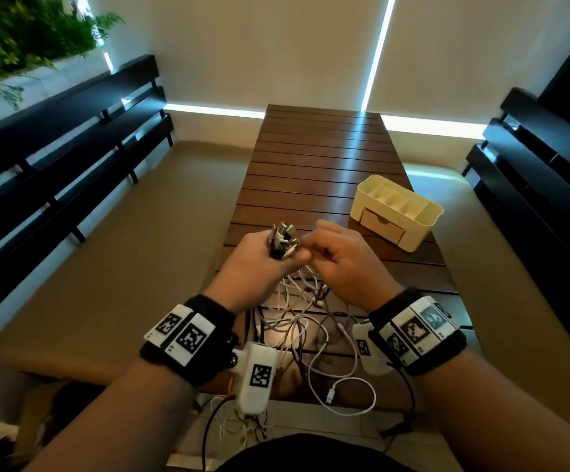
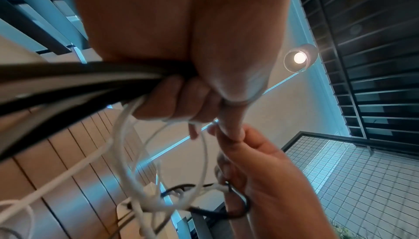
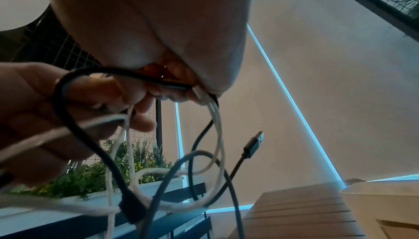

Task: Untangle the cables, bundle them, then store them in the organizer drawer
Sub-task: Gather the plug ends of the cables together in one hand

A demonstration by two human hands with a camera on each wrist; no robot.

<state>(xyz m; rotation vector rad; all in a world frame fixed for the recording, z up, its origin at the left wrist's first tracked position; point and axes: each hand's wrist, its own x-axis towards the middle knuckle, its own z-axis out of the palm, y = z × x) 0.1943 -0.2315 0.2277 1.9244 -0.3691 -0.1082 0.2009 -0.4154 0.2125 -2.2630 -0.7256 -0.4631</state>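
Observation:
A tangle of white and dark cables lies on the near end of the slatted wooden table and hangs up into both hands. My left hand grips a bunch of cable ends, with the plugs sticking up out of the fist. In the left wrist view the fingers curl round dark and white cables. My right hand sits just right of it and pinches cable strands between thumb and fingers. A cream organizer with a small front drawer, closed, stands to the right.
A loose white plug end lies near the table's front edge. A dark USB plug dangles under my right hand. Dark slatted benches flank the table on both sides. Plants stand at the far left.

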